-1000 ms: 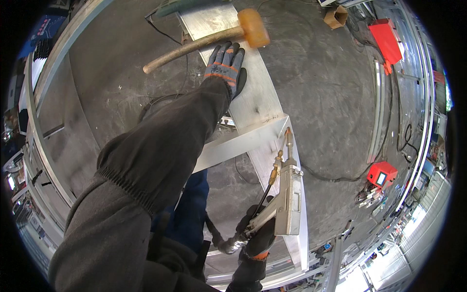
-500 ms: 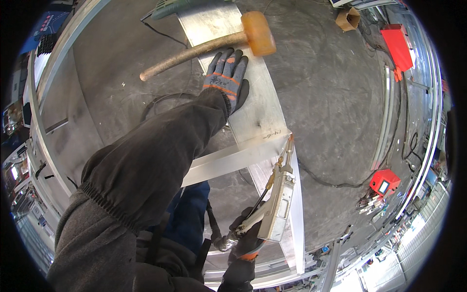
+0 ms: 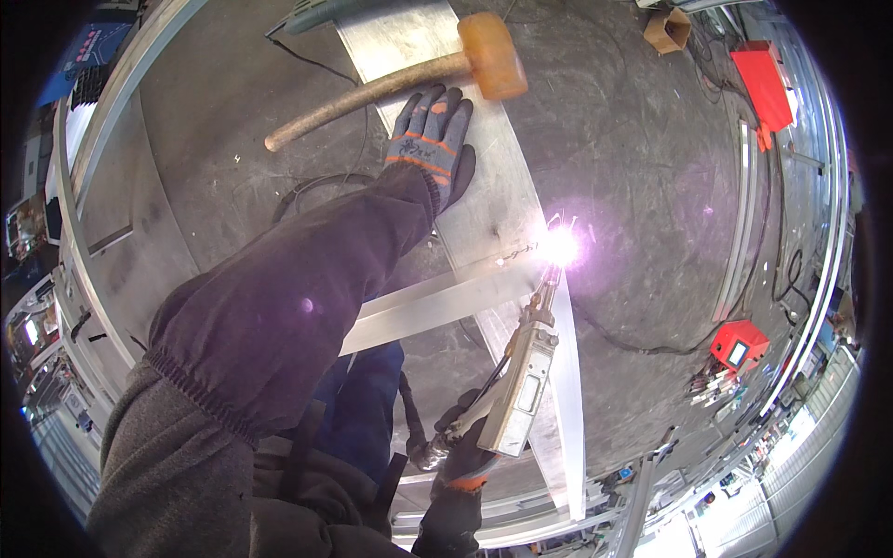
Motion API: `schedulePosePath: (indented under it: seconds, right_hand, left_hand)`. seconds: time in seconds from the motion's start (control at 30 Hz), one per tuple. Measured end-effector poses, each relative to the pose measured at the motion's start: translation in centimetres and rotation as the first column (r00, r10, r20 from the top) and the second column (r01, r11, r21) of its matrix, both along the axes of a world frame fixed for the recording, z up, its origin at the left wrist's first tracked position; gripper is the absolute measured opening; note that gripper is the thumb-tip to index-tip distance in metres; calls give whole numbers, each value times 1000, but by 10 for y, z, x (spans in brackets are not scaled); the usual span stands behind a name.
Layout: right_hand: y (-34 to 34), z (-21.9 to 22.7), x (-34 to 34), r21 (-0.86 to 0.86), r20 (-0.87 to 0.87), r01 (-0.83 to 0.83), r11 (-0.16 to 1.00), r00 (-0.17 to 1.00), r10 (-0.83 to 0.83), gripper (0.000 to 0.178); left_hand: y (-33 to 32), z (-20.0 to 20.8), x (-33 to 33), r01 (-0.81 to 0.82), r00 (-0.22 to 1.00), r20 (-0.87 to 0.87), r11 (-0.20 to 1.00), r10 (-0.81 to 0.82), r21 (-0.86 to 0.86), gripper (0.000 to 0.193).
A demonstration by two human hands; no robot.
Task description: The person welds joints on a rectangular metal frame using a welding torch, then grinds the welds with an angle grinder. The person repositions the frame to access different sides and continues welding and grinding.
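Note:
My left hand (image 3: 430, 144), in a grey and orange work glove, lies flat on a wide metal bar (image 3: 484, 209), fingers stretched out below the mallet handle. My right hand (image 3: 465, 446), gloved too, is wrapped round the grip of a welding torch (image 3: 523, 386); the torch body partly hides its fingers. A bright violet-white arc (image 3: 559, 246) glows at the torch tip, on the corner where the wide bar meets a crossing metal bar (image 3: 437, 312). The glare hides the joint itself. Across the wide bar rests a mallet (image 3: 493, 58) with an amber head and wooden handle.
A corded power tool (image 3: 312, 13) lies at the far end of the bar. To the right are a red box-shaped thing (image 3: 765, 84), a red device with a small screen (image 3: 739, 346) and a cardboard box (image 3: 667, 31). A dark cable (image 3: 642, 352) runs over the grey surface.
A bright arc with small sparks has lit at the torch tip, casting violet light on my sleeve. The torch and right hand have shifted slightly up; my left hand stays pressed on the bar.

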State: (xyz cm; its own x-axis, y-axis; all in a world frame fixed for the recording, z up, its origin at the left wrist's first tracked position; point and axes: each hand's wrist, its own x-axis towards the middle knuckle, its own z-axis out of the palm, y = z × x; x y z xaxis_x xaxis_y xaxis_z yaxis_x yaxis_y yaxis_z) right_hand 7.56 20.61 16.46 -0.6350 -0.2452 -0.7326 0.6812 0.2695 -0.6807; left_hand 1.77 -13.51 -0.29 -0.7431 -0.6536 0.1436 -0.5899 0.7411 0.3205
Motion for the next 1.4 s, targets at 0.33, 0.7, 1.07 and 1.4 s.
schedulePosePath:
  seconds: [0.33,0.7,1.07,1.4]
  right_hand:
    - [-7,5,-3,-41,-20,-76,996,997,75,43]
    - [-7,1,-2,160,-147,-155,975,973,178,50]
    - [44,28,12,-141,183,288,947,948,-261,47]
    - [129,87,55,-71,8,-105,992,994,106,50]
  left_hand:
    - [0,1,-1,3,1000,-16,1000,-3,-24,61]
    - [0,-1,-2,3,999,-36,1000,-4,-29,62]
    - [0,-5,1,20,999,46,999,-19,-27,62]
    - [-10,3,25,59,869,410,881,-276,469,61]
